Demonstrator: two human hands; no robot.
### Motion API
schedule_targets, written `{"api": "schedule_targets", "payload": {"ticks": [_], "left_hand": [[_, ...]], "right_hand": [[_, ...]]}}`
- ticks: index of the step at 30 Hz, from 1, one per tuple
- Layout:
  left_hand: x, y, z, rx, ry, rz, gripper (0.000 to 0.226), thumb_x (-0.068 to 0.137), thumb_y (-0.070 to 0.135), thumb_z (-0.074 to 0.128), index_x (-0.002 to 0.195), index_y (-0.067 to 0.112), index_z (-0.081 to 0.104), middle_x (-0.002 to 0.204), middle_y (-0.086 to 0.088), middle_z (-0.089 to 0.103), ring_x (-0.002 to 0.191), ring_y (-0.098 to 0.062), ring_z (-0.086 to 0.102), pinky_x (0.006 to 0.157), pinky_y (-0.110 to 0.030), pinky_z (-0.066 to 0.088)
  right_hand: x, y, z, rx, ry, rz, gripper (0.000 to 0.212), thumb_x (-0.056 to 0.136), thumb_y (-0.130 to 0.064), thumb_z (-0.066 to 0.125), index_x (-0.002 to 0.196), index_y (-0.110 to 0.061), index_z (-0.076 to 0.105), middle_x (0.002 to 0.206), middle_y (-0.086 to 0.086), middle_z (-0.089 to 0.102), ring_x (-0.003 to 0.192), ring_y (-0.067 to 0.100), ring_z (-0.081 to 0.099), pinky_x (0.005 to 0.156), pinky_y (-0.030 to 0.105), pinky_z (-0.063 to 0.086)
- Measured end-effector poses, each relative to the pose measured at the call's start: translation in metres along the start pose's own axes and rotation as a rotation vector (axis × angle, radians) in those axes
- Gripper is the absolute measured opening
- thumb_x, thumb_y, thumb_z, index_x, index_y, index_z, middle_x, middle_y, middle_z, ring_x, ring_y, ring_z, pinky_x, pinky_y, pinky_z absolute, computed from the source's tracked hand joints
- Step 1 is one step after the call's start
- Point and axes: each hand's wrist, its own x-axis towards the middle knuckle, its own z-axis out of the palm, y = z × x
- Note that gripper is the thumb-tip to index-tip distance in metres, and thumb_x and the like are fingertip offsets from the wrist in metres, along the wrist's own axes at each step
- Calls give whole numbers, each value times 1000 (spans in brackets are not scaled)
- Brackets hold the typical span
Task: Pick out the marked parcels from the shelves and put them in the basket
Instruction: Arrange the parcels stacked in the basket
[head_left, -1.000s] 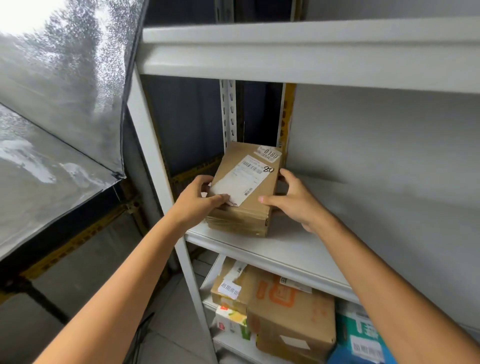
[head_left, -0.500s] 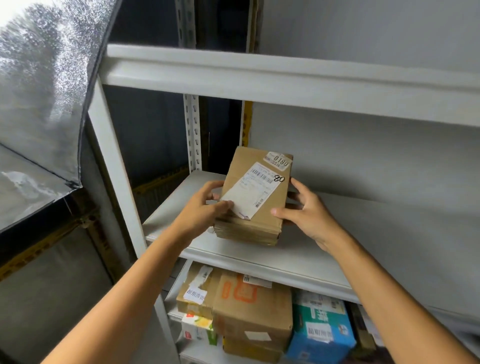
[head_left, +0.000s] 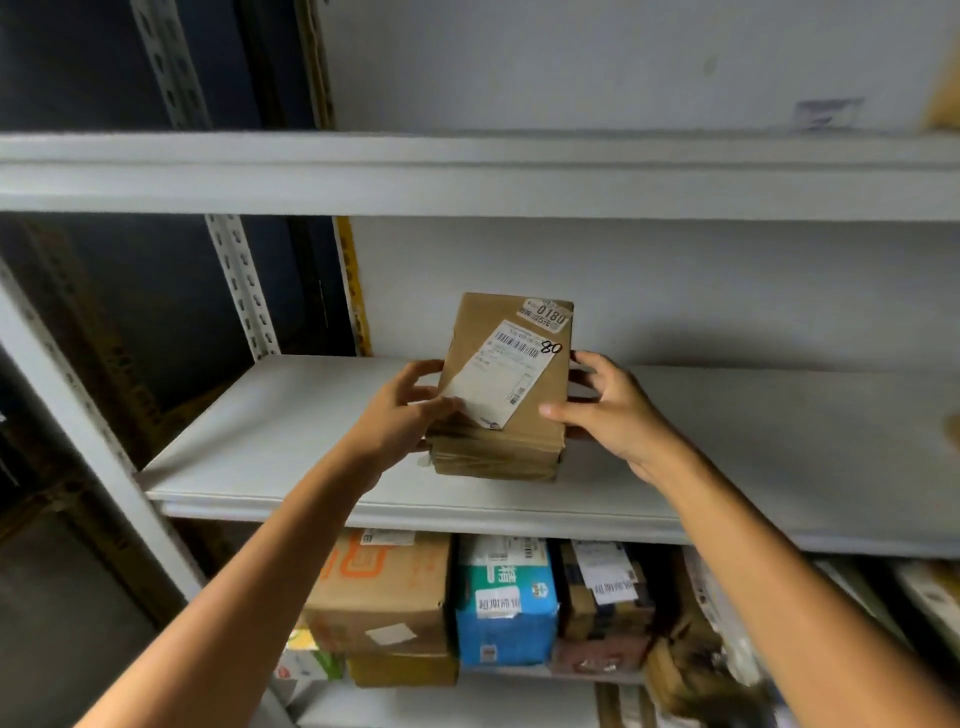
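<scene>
A brown cardboard parcel with a white shipping label, a "0180" sticker and a handwritten "80" stands on the middle shelf of a white metal rack. My left hand grips its left side, thumb on the label. My right hand grips its right side, fingers curled round the edge. The parcel's front end rests on the shelf and its far end tilts up. No basket is in view.
The shelf below holds a brown box with orange print, a blue and green carton and several more parcels. An upper shelf beam runs overhead. A perforated rack post stands at the left back.
The parcel, held by both hands, has shifted rightwards along the shelf away from the left post. My view has swung right and upwards, bringing more of the lower shelf's parcels into sight.
</scene>
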Motion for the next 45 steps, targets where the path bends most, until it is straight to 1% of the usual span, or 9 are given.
{"api": "schedule_targets", "payload": {"ticks": [3, 5, 7, 12, 19, 26, 33, 39, 45], "left_hand": [[-6, 10, 39, -11, -12, 15, 46, 95, 13, 63, 136, 30, 49, 118, -3, 66, 98, -19, 69, 72, -30, 55], [-13, 15, 66, -27, -16, 19, 47, 95, 11, 62, 136, 28, 49, 118, -4, 66, 96, -17, 69, 70, -29, 55], [-20, 20, 92, -47, -19, 19, 47, 95, 11, 62, 137, 28, 49, 118, -5, 66, 96, -17, 69, 70, -29, 57], [-33, 27, 137, -75, -43, 16, 47, 94, 14, 64, 136, 29, 49, 122, -7, 65, 103, -21, 68, 75, -32, 58], [-43, 37, 175, -88, -58, 29, 50, 93, 17, 67, 136, 31, 49, 121, -3, 64, 103, -18, 67, 75, -31, 58], [-43, 40, 183, -98, -122, 37, 52, 91, 17, 69, 138, 30, 49, 122, -4, 63, 106, -20, 66, 81, -37, 59], [-47, 33, 187, -140, -223, 57, 55, 91, 16, 69, 140, 31, 48, 123, -2, 62, 104, -18, 67, 76, -29, 61], [-62, 37, 197, -116, -310, 46, 60, 93, 10, 65, 143, 37, 45, 126, 4, 58, 114, -20, 61, 92, -43, 57], [-80, 51, 212, -161, -274, 74, 58, 90, 8, 68, 138, 36, 52, 128, 5, 61, 113, -21, 63, 93, -48, 56]], "right_hand": [[-20, 7, -39, -14, 33, -16, 86, 73, -19, 85, 146, -24, 40, 136, -9, 51, 128, 7, 50, 103, 34, 47], [-35, 9, -64, 7, 33, -33, 78, 80, -9, 80, 146, -19, 40, 131, -7, 51, 96, -16, 59, 76, 9, 50], [-48, 13, -90, 21, 47, -33, 76, 81, -6, 78, 146, -17, 41, 130, -8, 54, 76, -15, 61, 63, 10, 52], [-74, 21, -134, -1, 75, -36, 67, 83, -6, 76, 142, -14, 46, 119, -11, 54, 69, -25, 56, 54, 5, 46], [-95, 25, -169, 4, 145, -65, 43, 82, -10, 78, 118, -26, 61, 113, -14, 61, 96, -4, 62, 64, 9, 50], [-109, 28, -180, -88, 197, -47, 66, 81, -21, 80, 141, -20, 51, 141, -5, 52, 127, 5, 45, 88, 14, 40], [-138, 24, -183, -59, 177, 10, 75, 82, -12, 78, 148, -24, 42, 144, -11, 49, 94, -7, 56, 69, 10, 46], [-165, 29, -186, -63, 287, -10, 68, 81, -16, 80, 142, -21, 51, 144, -5, 52, 129, 8, 48, 106, 36, 45], [-187, 26, -202, -83, 314, -37, 67, 80, -25, 81, 140, -21, 52, 139, -4, 55, 121, 5, 50, 105, 34, 46]]}}
